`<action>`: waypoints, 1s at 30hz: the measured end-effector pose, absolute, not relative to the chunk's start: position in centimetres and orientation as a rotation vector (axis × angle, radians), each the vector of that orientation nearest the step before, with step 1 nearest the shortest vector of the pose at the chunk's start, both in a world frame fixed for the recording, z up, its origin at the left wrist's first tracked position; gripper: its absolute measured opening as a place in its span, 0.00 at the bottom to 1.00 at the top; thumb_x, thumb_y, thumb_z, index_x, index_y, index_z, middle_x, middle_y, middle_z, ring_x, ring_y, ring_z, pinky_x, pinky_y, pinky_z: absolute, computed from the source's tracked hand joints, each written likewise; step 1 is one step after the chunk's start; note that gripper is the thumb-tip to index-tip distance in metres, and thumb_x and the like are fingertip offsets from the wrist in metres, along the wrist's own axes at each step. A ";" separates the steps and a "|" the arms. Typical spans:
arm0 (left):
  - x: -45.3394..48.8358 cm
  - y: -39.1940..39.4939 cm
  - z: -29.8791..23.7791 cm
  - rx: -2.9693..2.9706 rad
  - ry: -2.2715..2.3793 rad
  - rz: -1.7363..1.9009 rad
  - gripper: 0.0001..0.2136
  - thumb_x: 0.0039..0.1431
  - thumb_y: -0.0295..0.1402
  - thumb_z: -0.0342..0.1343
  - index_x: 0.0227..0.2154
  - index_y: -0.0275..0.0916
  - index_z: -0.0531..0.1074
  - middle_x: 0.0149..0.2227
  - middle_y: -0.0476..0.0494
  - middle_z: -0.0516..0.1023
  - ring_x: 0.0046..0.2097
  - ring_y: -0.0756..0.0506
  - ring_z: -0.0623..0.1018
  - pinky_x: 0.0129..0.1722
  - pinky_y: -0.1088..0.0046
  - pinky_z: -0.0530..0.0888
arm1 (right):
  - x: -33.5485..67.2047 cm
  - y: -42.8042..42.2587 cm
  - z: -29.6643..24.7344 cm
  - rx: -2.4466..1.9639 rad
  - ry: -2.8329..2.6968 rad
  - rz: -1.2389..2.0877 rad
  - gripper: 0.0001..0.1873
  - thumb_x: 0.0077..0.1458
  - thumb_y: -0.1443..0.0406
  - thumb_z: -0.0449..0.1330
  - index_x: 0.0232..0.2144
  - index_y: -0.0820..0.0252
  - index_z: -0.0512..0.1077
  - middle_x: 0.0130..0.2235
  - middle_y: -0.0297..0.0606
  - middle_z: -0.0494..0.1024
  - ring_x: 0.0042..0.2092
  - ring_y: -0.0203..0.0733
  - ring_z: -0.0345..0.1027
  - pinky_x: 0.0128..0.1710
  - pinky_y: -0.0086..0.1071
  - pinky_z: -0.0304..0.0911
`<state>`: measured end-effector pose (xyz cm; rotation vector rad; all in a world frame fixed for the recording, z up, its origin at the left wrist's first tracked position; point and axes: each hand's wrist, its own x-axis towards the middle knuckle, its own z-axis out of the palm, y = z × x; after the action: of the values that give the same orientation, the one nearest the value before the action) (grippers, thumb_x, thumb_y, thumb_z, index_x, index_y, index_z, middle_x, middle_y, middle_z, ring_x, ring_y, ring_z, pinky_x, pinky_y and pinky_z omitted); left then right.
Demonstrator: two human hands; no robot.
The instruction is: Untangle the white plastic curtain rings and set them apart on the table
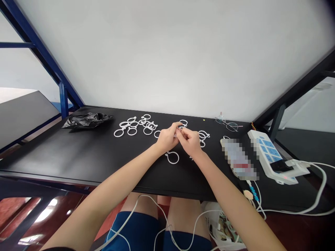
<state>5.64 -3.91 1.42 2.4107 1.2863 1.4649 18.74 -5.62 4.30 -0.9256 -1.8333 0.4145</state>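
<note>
My left hand and my right hand meet above the middle of the black table, fingertips pinched together. A bit of white shows between them, seemingly part of a white curtain ring, mostly hidden by my fingers. Just beyond the fingertips is another white ring. One ring with a small eyelet lies in front of my hands, between the forearms. Several more rings lie beside my right hand, partly covered by it. To the left is a loose group of white rings, some overlapping.
A crumpled black plastic bag lies at the table's left. Eyeglasses, a phone and a power strip are on the right. White cables run along the right front edge and over my lap. Behind stands a pale wall.
</note>
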 end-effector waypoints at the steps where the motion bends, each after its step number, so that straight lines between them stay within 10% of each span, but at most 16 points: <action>1: 5.7 -3.9 1.4 2.408 1.291 1.473 0.15 0.60 0.31 0.46 0.50 0.38 0.60 0.35 0.45 0.76 0.32 0.50 0.76 0.29 0.78 0.69 | 18.8 -5.6 4.4 -0.928 -1.841 0.428 0.21 0.56 0.61 0.55 0.16 0.57 0.53 0.15 0.25 0.53 0.19 0.29 0.45 0.22 0.28 0.47; 30: 5.8 -3.9 2.5 2.456 1.200 1.563 0.04 0.55 0.25 0.47 0.32 0.39 0.64 0.37 0.44 0.69 0.39 0.48 0.70 0.32 0.75 0.69 | 18.7 -5.7 4.3 -1.013 -1.998 0.425 0.11 0.50 0.64 0.56 0.22 0.56 0.57 0.17 0.26 0.62 0.20 0.32 0.58 0.25 0.28 0.56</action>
<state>5.75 -3.92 2.46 2.4565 1.2002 1.5627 18.68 -5.72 4.27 -1.0126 -1.9976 0.4252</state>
